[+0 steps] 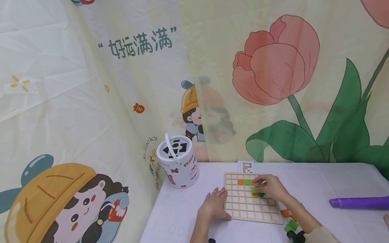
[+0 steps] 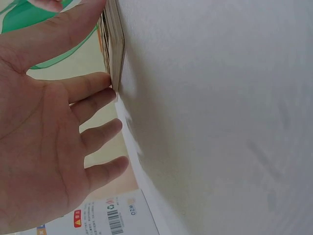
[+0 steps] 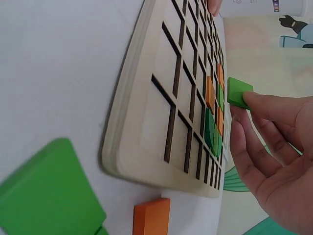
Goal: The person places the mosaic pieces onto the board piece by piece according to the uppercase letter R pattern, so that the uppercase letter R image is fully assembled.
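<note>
The beige sleeve [image 1: 320, 235] could scatter the loose green square tiles [image 1: 291, 225] beside it. The left hand [image 1: 213, 205], fingers spread, touches the pale wooden grid board [image 1: 244, 199]; if slack, it might slide. Over it the right hand [image 1: 272, 187] pinches a green square tile [image 3: 239, 92]; a slip could jolt seated orange tiles [image 1: 240, 182].

White table [image 1: 174, 212], gridded board [image 1: 244, 202], bucket [image 1: 183, 174], loose tiles [image 1: 292, 225], purple rod [image 1: 361, 202]

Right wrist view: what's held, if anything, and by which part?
The right hand pinches a green square tile by its lower-right corner as seen in that view.
</note>
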A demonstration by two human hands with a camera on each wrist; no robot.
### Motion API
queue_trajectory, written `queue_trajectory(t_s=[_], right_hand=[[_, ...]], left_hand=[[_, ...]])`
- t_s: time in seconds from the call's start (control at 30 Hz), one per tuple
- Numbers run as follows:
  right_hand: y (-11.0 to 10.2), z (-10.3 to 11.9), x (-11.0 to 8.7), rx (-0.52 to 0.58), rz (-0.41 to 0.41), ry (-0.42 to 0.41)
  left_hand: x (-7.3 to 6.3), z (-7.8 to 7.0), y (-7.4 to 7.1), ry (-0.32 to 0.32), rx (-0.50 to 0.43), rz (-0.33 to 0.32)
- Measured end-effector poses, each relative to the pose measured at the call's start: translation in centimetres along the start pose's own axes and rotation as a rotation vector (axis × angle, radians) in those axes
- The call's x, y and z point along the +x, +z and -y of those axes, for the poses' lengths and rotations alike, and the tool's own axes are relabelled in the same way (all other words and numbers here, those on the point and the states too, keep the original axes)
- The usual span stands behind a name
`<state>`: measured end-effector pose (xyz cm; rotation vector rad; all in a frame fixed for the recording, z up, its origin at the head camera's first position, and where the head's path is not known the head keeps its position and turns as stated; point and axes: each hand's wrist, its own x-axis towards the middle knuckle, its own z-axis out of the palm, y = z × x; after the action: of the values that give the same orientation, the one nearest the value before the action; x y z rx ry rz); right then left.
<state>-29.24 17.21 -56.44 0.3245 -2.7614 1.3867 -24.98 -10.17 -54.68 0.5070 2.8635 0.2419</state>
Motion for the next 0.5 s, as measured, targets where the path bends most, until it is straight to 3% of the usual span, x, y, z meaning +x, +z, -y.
queue_trajectory(t_s=[0.3, 0.5], right_hand=[[1.4, 0.5, 0.8, 0.011, 0.022, -0.05], [2.2, 0.7, 1.4, 0.008, 0.011, -0.033]], left_hand=[[0.0, 0.2, 0.1, -0.013, -0.026, 0.018], [0.1, 0.2, 0.0, -0.007, -0.01, 0.019]])
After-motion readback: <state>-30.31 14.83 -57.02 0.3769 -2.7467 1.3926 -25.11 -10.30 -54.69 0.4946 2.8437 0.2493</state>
